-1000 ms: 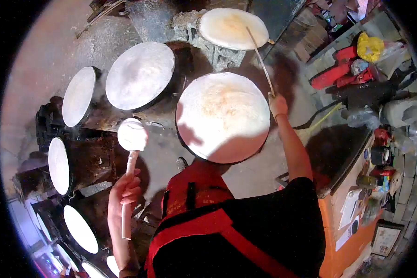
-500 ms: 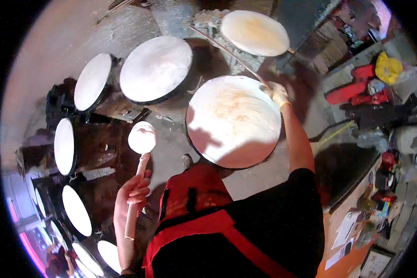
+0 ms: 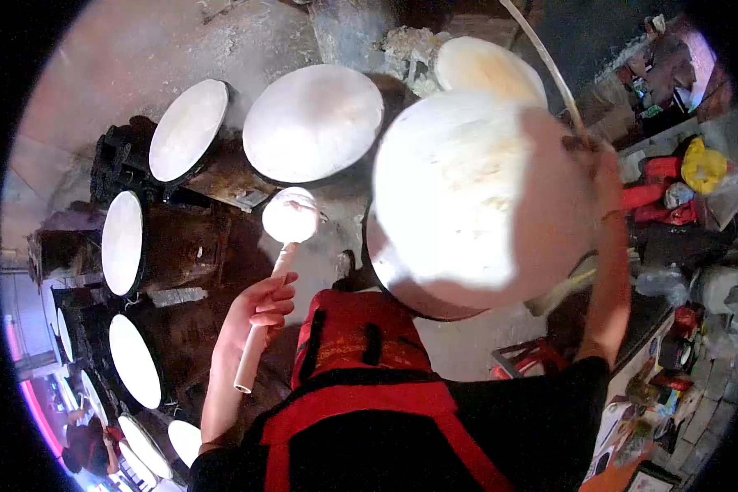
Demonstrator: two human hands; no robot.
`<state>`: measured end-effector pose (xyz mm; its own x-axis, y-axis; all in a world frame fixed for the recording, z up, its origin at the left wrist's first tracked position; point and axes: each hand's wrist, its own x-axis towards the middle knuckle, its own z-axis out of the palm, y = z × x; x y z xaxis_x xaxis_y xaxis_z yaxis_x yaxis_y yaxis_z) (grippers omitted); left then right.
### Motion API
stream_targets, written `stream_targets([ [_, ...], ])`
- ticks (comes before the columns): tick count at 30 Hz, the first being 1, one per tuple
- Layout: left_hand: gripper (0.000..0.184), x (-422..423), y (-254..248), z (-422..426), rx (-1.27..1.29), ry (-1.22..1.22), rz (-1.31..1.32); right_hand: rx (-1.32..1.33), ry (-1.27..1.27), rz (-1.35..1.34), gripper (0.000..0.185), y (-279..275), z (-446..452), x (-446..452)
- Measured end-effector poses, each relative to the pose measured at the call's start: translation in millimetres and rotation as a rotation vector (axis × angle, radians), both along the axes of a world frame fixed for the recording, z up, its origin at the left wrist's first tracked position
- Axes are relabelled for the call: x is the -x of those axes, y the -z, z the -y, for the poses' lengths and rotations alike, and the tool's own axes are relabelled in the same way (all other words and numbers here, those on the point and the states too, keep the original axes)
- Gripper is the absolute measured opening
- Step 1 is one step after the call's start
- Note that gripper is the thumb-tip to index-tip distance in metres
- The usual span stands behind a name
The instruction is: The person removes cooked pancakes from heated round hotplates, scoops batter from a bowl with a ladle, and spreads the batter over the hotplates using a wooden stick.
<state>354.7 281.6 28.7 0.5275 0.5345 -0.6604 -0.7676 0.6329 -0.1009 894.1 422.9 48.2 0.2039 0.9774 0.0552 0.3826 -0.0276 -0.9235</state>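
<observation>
My left hand (image 3: 262, 312) is closed around the pale handle of a ladle (image 3: 290, 215), whose round head is coated in white. At the right, my right hand (image 3: 600, 168) is closed on a long thin stick (image 3: 549, 64) and lies at the edge of a large thin white round sheet (image 3: 467, 197). That sheet appears raised over the round griddle (image 3: 414, 305), whose dark rim shows below it. Shadow covers the sheet's right side, and my right fingertips are hard to make out.
More white-topped round griddles stand behind (image 3: 313, 123) and down the left side (image 3: 123, 243). A browned round one (image 3: 488, 70) sits at the back. A yellow bag (image 3: 703, 166) and red items lie right. Another person (image 3: 90, 447) is at lower left.
My right hand has moved right and the stick now points up and back. The white sheet has come up off the griddle towards that hand. The view has shifted left.
</observation>
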Motion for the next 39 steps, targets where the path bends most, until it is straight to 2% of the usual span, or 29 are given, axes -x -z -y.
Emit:
stream_targets([
  [1,0.021,-0.8,-1.6,-12.3,0.006,0.009,0.029,0.143,0.018,0.004,0.030,-3.8,-20.9,-24.6],
  [3,0.020,1.4,-1.3,-36.7,0.004,0.035,0.033,0.179,0.221,0.258,0.034,-26.6,-47.4,-23.1],
  [4,0.020,2.7,0.2,-51.3,-0.005,0.056,0.009,0.224,0.375,0.740,0.039,-32.2,-74.4,-49.7],
  [5,0.020,2.5,1.9,-67.2,-0.015,0.087,-0.010,0.162,0.450,1.059,0.039,-56.1,-78.4,-32.5],
  [7,0.021,7.9,4.5,-98.6,-0.031,0.126,-0.011,-0.158,0.446,1.350,0.038,-82.5,-97.5,-40.4],
  [9,0.021,15.4,6.8,-132.0,-0.014,0.157,0.025,-0.286,0.452,1.524,0.039,-96.9,-120.7,-44.7],
  [11,0.020,23.4,11.4,-163.1,0.005,0.175,0.045,-0.466,0.437,1.668,0.046,-87.8,-143.5,-33.6],
  [13,0.020,28.8,16.3,-188.1,0.011,0.187,0.033,-0.600,0.310,1.681,0.042,-60.8,-163.2,-10.2],
  [14,0.020,29.2,21.7,-189.2,-0.004,0.194,0.036,-0.608,0.291,1.751,0.036,-30.3,-171.6,-13.5],
  [15,0.020,36.3,29.5,-197.9,-0.021,0.203,0.039,-0.695,0.153,1.589,0.024,-9.7,-182.2,-0.8],
  [16,0.020,39.5,34.0,-206.0,-0.042,0.211,0.040,-0.569,0.161,1.155,0.018,49.8,-198.4,-23.1],
  [17,0.020,38.1,30.6,-208.6,0.012,0.158,0.066,-0.506,0.191,1.036,0.020,95.1,-208.0,-23.1],
  [19,0.019,36.6,16.9,-214.4,0.127,0.051,0.112,-0.462,0.246,1.310,0.025,169.6,-221.3,-1.3],
  [20,0.019,45.1,33.4,-213.3,-0.039,0.124,0.031,-0.452,0.273,1.413,0.028,198.8,-227.4,10.2],
  [22,0.019,51.3,28.5,-218.4,-0.013,0.055,0.060,-0.434,0.325,1.520,0.033,236.6,-238.5,43.1],
  [25,0.018,42.6,5.7,-205.7,0.083,-0.070,0.072,-0.242,0.289,1.398,0.034,227.1,-233.4,93.7],
  [26,0.018,40.4,-1.4,-201.9,0.156,-0.138,0.086,-0.336,0.298,1.343,0.036,256.1,-241.8,85.9],
  [27,0.017,39.6,-6.4,-198.3,0.224,-0.204,0.103,-0.362,0.297,1.343,0.038,253.4,-241.5,87.9],
  [30,0.019,49.9,-7.4,-177.6,0.079,-0.117,0.197,-0.406,0.333,1.362,0.043,243.3,-230.3,96.1],
  [32,0.023,47.8,-10.5,-177.9,-0.102,0.027,-0.344,-0.390,0.372,1.394,0.043,233.2,-223.6,110.1],
  [33,0.028,59.9,5.8,-174.0,-0.154,-0.011,-0.110,-0.370,0.345,1.345,0.041,206.4,-217.7,127.3],
  [34,0.035,72.0,21.8,-169.4,-0.193,-0.021,0.121,-0.275,0.222,1.246,0.041,198.3,-215.3,136.4],
  [35,0.032,77.0,24.3,-169.1,-0.178,-0.018,0.169,-0.176,0.086,1.140,0.042,194.4,-213.5,152.7],
  [36,0.030,75.7,21.6,-178.3,-0.131,-0.025,0.180,-0.070,-0.080,0.658,0.038,173.6,-212.0,183.4],
  [38,0.027,81.4,21.7,-195.1,-0.075,-0.071,0.172,0.049,-0.354,0.414,0.030,171.1,-209.7,236.4],
  [39,0.034,85.2,24.8,-199.6,-0.056,-0.120,0.184,0.061,-0.485,0.386,0.028,161.3,-202.9,264.0],
])
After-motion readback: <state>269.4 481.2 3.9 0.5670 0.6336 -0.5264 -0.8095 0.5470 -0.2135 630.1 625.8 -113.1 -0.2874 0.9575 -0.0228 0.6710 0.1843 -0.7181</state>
